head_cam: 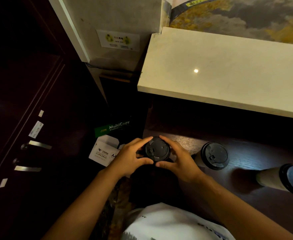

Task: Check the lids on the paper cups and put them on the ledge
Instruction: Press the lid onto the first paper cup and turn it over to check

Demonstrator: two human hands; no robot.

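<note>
A paper cup with a black lid [157, 149] stands at the left end of a dark wooden counter [246, 196]. My left hand [131, 157] and my right hand [176, 158] clasp it from either side, fingers curled around the lid's rim. A second lidded cup [213, 155] stands just to the right, untouched. A third lidded cup [284, 181] stands at the frame's right edge. The pale stone ledge [220, 73] runs above and behind the counter, with nothing on it.
Left of the counter, lower down, lie a green MultiCopy paper box [112, 129] and a white carton [102, 151]. A dark cabinet with metal handles [31, 153] fills the left. A white printed bag [168, 222] lies below my arms.
</note>
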